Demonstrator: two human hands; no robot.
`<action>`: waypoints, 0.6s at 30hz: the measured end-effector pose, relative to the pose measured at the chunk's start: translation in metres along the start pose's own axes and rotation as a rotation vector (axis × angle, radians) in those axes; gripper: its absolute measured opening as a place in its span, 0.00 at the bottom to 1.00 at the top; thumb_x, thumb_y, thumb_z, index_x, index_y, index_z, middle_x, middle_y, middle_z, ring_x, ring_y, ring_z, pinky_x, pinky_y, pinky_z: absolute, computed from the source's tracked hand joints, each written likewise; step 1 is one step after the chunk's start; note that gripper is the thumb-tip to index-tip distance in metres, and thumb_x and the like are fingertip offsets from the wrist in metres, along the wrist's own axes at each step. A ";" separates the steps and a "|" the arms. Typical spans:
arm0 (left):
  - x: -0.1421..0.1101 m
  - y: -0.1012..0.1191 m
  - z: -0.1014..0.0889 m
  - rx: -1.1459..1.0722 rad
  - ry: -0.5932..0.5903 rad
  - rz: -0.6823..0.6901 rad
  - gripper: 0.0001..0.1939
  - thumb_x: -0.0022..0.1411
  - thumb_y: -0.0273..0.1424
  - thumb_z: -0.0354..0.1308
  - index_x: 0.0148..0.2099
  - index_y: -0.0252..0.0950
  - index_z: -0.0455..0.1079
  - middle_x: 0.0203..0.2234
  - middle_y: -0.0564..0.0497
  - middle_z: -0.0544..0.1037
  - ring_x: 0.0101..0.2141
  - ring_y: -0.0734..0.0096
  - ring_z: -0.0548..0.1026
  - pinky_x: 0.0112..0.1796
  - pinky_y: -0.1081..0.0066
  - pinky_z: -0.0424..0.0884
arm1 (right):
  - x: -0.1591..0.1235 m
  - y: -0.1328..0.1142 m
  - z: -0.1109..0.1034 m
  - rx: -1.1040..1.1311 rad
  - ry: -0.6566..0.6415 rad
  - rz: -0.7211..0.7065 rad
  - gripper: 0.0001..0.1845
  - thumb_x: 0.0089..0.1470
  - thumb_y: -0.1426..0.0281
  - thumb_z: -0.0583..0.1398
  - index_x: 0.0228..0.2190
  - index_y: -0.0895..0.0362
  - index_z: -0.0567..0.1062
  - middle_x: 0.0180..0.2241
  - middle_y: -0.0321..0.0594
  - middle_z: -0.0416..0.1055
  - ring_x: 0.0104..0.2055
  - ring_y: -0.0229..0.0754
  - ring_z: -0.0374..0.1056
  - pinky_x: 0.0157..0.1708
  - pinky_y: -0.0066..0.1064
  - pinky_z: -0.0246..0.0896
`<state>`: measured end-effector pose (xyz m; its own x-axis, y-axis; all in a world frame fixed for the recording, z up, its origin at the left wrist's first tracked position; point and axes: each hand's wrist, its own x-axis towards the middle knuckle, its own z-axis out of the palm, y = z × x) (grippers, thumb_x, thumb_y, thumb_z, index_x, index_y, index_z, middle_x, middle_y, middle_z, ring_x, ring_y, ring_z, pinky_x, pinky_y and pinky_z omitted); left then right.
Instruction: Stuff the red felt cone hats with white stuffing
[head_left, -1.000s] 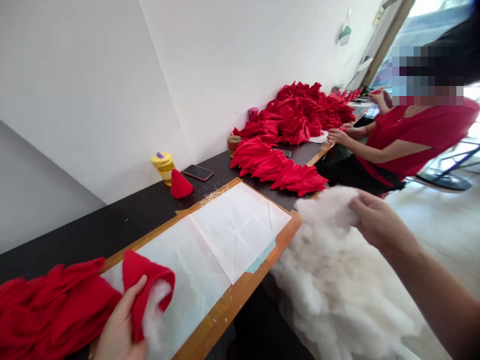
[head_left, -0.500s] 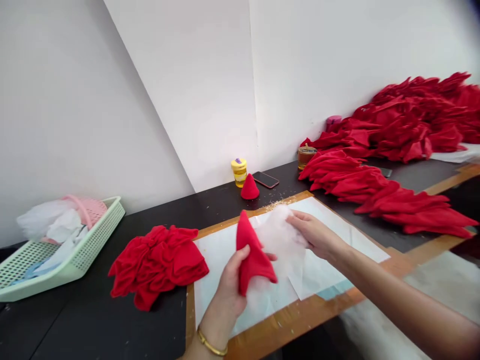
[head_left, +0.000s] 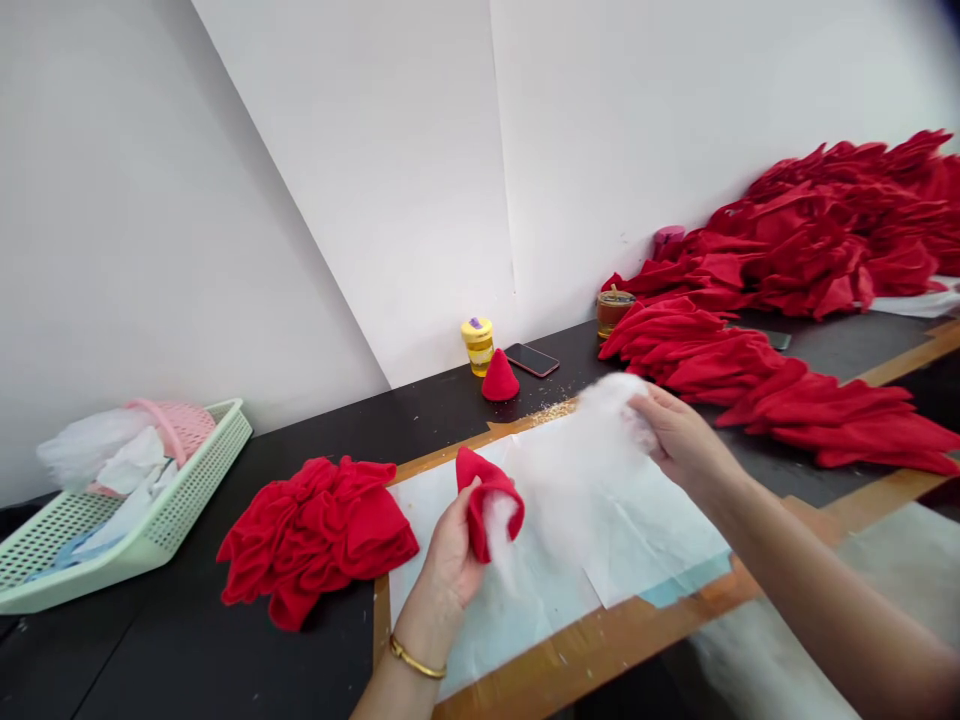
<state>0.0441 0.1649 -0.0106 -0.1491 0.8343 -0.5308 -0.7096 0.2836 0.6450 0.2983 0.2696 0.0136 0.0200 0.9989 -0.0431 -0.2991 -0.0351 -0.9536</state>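
My left hand (head_left: 450, 555) grips a small red felt cone (head_left: 486, 500) with its open end turned toward me, white stuffing showing inside. My right hand (head_left: 679, 440) is closed on a tuft of white stuffing (head_left: 600, 420), which stretches in a wisp from the cone's mouth up to the right. Both hands are over white paper sheets (head_left: 637, 520) taped on a wooden board (head_left: 600, 640). A heap of limp red felt cones (head_left: 315, 530) lies just left of my left hand.
A finished red cone (head_left: 499, 377), a yellow cup (head_left: 478, 343) and a phone (head_left: 532, 359) stand by the wall. Rows and piles of red cones (head_left: 787, 390) fill the right side. A green basket (head_left: 127, 500) sits far left. Loose stuffing (head_left: 825, 640) lies below the table edge.
The view swung left from the stuffing pile and the co-worker. My right hand carried a tuft of stuffing over to the cone, then pulled it up and to the right.
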 end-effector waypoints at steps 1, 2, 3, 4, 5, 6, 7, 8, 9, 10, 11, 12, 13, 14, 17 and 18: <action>-0.001 0.001 0.000 0.002 0.015 0.005 0.08 0.64 0.29 0.61 0.43 0.29 0.72 0.29 0.46 0.80 0.30 0.68 0.79 0.37 0.71 0.78 | -0.006 -0.002 0.001 -0.013 0.016 -0.024 0.22 0.40 0.60 0.69 0.37 0.52 0.70 0.21 0.26 0.63 0.17 0.30 0.53 0.13 0.21 0.43; -0.001 0.002 0.001 -0.002 0.028 0.015 0.10 0.64 0.30 0.61 0.45 0.28 0.73 0.32 0.44 0.81 0.31 0.67 0.80 0.37 0.70 0.79 | -0.013 -0.004 0.002 -0.053 0.028 -0.050 0.22 0.42 0.60 0.69 0.39 0.51 0.70 0.22 0.26 0.65 0.17 0.31 0.54 0.12 0.21 0.43; -0.001 0.003 0.001 -0.010 0.037 0.033 0.12 0.64 0.31 0.61 0.47 0.28 0.73 0.35 0.43 0.81 0.32 0.65 0.80 0.37 0.69 0.79 | -0.022 -0.005 0.005 -0.118 0.032 -0.077 0.22 0.45 0.60 0.67 0.42 0.49 0.70 0.22 0.26 0.66 0.17 0.32 0.55 0.11 0.21 0.44; -0.001 0.004 0.002 -0.024 0.041 0.057 0.13 0.65 0.32 0.61 0.48 0.28 0.73 0.38 0.42 0.82 0.34 0.64 0.81 0.38 0.68 0.79 | -0.033 -0.003 0.009 -0.201 0.028 -0.101 0.22 0.48 0.59 0.66 0.44 0.49 0.69 0.21 0.26 0.67 0.16 0.33 0.56 0.10 0.21 0.45; 0.000 0.005 0.003 -0.042 0.042 0.085 0.14 0.66 0.33 0.60 0.49 0.29 0.73 0.40 0.41 0.82 0.35 0.64 0.81 0.39 0.67 0.79 | -0.044 0.000 0.015 -0.289 0.013 -0.118 0.22 0.50 0.58 0.64 0.45 0.49 0.68 0.19 0.26 0.67 0.14 0.35 0.57 0.10 0.22 0.47; 0.000 0.005 0.004 -0.062 0.043 0.113 0.13 0.67 0.33 0.58 0.50 0.30 0.73 0.43 0.42 0.81 0.37 0.65 0.81 0.41 0.68 0.79 | -0.055 0.006 0.021 -0.362 -0.014 -0.126 0.21 0.51 0.58 0.62 0.45 0.49 0.67 0.16 0.25 0.66 0.14 0.36 0.58 0.11 0.23 0.51; 0.001 0.005 0.005 -0.079 0.041 0.136 0.13 0.68 0.33 0.57 0.51 0.31 0.73 0.45 0.43 0.81 0.39 0.66 0.80 0.42 0.68 0.79 | -0.065 0.013 0.030 -0.405 -0.041 -0.123 0.20 0.51 0.57 0.61 0.44 0.50 0.66 0.14 0.25 0.65 0.13 0.37 0.59 0.12 0.24 0.54; 0.001 0.004 0.006 -0.090 0.035 0.154 0.13 0.68 0.33 0.56 0.51 0.32 0.73 0.46 0.43 0.81 0.40 0.67 0.80 0.43 0.69 0.79 | -0.074 0.023 0.038 -0.420 -0.070 -0.114 0.18 0.51 0.58 0.59 0.42 0.51 0.66 0.13 0.25 0.65 0.13 0.38 0.60 0.13 0.24 0.57; 0.002 0.001 0.006 -0.094 0.023 0.165 0.13 0.68 0.34 0.57 0.51 0.32 0.74 0.47 0.43 0.81 0.41 0.67 0.80 0.44 0.69 0.78 | -0.081 0.033 0.048 -0.415 -0.082 -0.113 0.16 0.51 0.58 0.58 0.40 0.51 0.66 0.13 0.25 0.65 0.12 0.38 0.61 0.14 0.25 0.58; 0.001 -0.003 0.007 -0.085 0.006 0.179 0.14 0.67 0.34 0.58 0.50 0.31 0.74 0.47 0.42 0.81 0.41 0.66 0.80 0.45 0.69 0.77 | -0.085 0.044 0.057 -0.408 -0.072 -0.114 0.15 0.50 0.59 0.58 0.38 0.51 0.65 0.12 0.25 0.65 0.12 0.38 0.61 0.14 0.25 0.57; 0.001 -0.007 0.007 -0.063 -0.014 0.201 0.15 0.66 0.35 0.60 0.50 0.30 0.75 0.46 0.42 0.81 0.42 0.65 0.79 0.45 0.69 0.77 | -0.088 0.055 0.066 -0.403 -0.054 -0.122 0.13 0.49 0.60 0.58 0.36 0.51 0.65 0.13 0.25 0.64 0.13 0.38 0.61 0.15 0.25 0.58; 0.000 -0.012 0.006 -0.030 -0.035 0.234 0.17 0.64 0.36 0.62 0.50 0.30 0.75 0.46 0.41 0.81 0.43 0.64 0.79 0.46 0.68 0.76 | -0.088 0.065 0.074 -0.405 -0.036 -0.141 0.11 0.48 0.61 0.57 0.34 0.52 0.65 0.14 0.25 0.64 0.13 0.37 0.62 0.15 0.25 0.57; -0.001 -0.018 0.005 0.011 -0.054 0.271 0.20 0.62 0.38 0.65 0.51 0.30 0.75 0.46 0.41 0.81 0.44 0.63 0.79 0.46 0.68 0.75 | -0.088 0.073 0.081 -0.417 -0.029 -0.170 0.10 0.47 0.62 0.57 0.33 0.52 0.66 0.15 0.27 0.65 0.14 0.37 0.62 0.16 0.25 0.57; -0.001 -0.023 0.003 0.057 -0.067 0.311 0.22 0.60 0.40 0.67 0.52 0.31 0.75 0.47 0.42 0.80 0.45 0.61 0.78 0.46 0.68 0.74 | -0.088 0.079 0.087 -0.438 -0.038 -0.206 0.09 0.47 0.63 0.56 0.33 0.53 0.68 0.18 0.29 0.67 0.16 0.37 0.62 0.17 0.26 0.58; 0.000 -0.033 -0.004 0.179 -0.094 0.389 0.26 0.58 0.45 0.68 0.52 0.33 0.75 0.49 0.43 0.80 0.49 0.59 0.77 0.50 0.66 0.72 | -0.089 0.086 0.095 -0.471 -0.139 -0.258 0.13 0.51 0.65 0.55 0.38 0.56 0.73 0.24 0.34 0.72 0.20 0.38 0.65 0.22 0.28 0.61; 0.000 -0.034 -0.007 0.213 -0.109 0.401 0.26 0.58 0.45 0.68 0.52 0.33 0.76 0.50 0.43 0.80 0.51 0.58 0.76 0.52 0.65 0.71 | -0.091 0.084 0.095 -0.446 -0.193 -0.238 0.14 0.53 0.64 0.55 0.39 0.57 0.74 0.24 0.34 0.72 0.21 0.38 0.66 0.24 0.29 0.62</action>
<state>0.0634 0.1521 -0.0368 -0.3020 0.9393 -0.1629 -0.4519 0.0094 0.8920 0.1805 0.1784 -0.0346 -0.1507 0.9670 0.2056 0.1268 0.2252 -0.9660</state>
